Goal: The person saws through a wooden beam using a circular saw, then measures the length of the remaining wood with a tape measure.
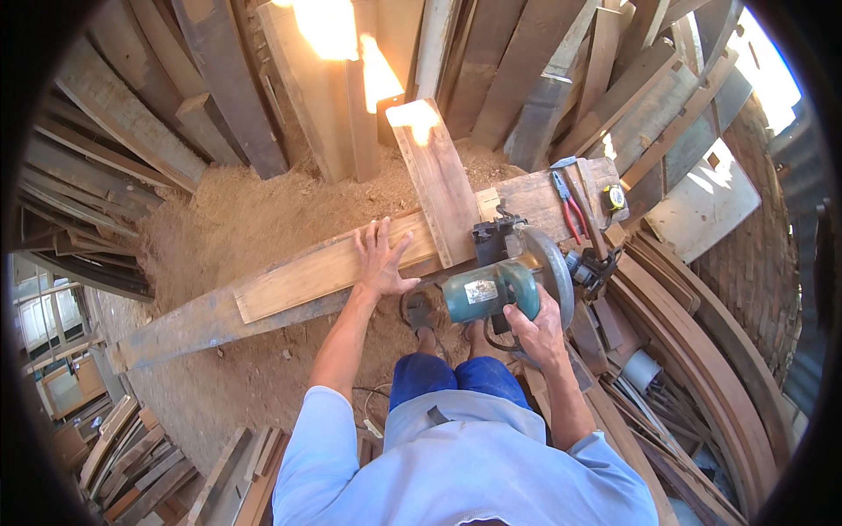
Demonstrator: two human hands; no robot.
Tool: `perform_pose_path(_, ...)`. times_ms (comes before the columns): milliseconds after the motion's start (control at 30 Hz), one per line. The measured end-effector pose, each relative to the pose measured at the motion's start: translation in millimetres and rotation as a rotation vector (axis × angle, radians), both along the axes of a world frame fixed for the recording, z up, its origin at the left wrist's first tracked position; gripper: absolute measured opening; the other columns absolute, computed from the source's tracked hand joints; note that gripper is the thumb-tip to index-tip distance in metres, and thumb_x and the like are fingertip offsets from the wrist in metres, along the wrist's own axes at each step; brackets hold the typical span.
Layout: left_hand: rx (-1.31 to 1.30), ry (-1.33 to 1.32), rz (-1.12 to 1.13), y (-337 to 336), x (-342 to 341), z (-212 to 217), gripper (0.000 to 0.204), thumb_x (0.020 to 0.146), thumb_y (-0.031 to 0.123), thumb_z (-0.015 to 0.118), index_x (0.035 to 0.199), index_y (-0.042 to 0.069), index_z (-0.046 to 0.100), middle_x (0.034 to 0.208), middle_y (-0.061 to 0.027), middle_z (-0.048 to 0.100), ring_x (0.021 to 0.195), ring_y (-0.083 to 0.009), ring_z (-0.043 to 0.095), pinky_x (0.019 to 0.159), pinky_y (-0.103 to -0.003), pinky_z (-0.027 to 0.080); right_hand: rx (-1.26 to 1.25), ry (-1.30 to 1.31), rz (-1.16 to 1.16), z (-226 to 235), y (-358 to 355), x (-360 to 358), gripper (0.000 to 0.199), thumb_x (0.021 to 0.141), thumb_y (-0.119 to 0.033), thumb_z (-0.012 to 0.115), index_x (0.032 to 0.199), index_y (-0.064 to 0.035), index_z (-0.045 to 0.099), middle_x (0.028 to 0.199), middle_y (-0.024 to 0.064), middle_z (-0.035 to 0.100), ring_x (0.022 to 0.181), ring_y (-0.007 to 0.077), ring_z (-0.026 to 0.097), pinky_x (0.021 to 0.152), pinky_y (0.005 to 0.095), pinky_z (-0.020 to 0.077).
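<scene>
My left hand (381,260) lies flat, fingers spread, on a long pale plank (307,276) that rests on a wider grey beam (184,326). My right hand (537,326) grips the handle of a teal circular saw (495,287), whose round guard sits at the plank's right end. A shorter board (436,175) lies across the plank, just left of the saw.
Red-handled pliers (570,210), a hammer (583,197) and a yellow tape measure (614,196) lie on the beam's far right end. Sawdust (237,219) covers the ground. Stacked planks (526,79) lean all around; curved wooden pieces (702,351) lie at the right.
</scene>
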State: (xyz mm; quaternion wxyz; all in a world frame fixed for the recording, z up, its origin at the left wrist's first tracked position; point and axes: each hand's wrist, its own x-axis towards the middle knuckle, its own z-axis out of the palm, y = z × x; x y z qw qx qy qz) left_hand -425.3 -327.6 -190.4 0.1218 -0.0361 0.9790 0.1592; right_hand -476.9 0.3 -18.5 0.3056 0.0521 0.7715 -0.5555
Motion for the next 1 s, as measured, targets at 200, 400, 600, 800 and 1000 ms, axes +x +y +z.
perform_pose_path(200,-0.038,-0.036,-0.002,3,-2,1,0.111,0.053,0.058,0.093,0.152,0.031,0.051,0.163,-0.0225,0.024,0.153,-0.0481,0.013,0.122,-0.075,0.001,0.002,0.028,0.061,-9,-8,-3,0.029,0.088,-0.015,0.072,0.109,0.0022,0.063,0.088,0.0103,0.065,0.081,0.0198,0.061,0.08,0.0364,0.0514)
perform_pose_path(400,-0.004,0.004,0.006,3,-1,1,0.109,0.054,0.056,0.093,0.15,0.028,0.051,0.163,-0.0258,0.025,0.152,-0.0494,0.017,0.121,-0.073,0.006,0.086,0.083,0.144,-4,-23,-6,0.029,0.088,-0.016,0.071,0.109,0.0019,0.064,0.088,0.0124,0.066,0.082,0.0237,0.063,0.081,0.0388,0.0517)
perform_pose_path(600,0.026,0.019,0.018,3,0,0,0.108,0.053,0.055,0.094,0.149,0.029,0.052,0.163,-0.0244,0.025,0.152,-0.0486,0.015,0.121,-0.07,0.008,0.103,0.087,0.177,-10,-35,-3,0.029,0.088,-0.017,0.071,0.11,0.0018,0.065,0.088,0.0128,0.066,0.082,0.0239,0.064,0.082,0.0391,0.0521)
perform_pose_path(800,0.024,-0.007,0.028,3,0,-1,0.108,0.052,0.057,0.093,0.149,0.03,0.053,0.164,-0.0216,0.022,0.152,-0.0466,0.012,0.12,-0.067,0.012,0.076,0.051,0.16,-8,-48,-1,0.028,0.088,-0.016,0.071,0.109,0.002,0.065,0.088,0.0117,0.067,0.083,0.0207,0.063,0.081,0.0378,0.052)
perform_pose_path(1000,0.036,-0.021,0.044,5,0,0,0.103,0.057,0.061,0.09,0.148,0.03,0.054,0.164,-0.0238,0.022,0.151,-0.0477,0.015,0.119,-0.067,0.012,0.003,0.028,0.16,-14,-55,-7,0.028,0.088,-0.014,0.071,0.11,0.0027,0.066,0.088,0.0102,0.067,0.084,0.0191,0.063,0.08,0.0371,0.0522)
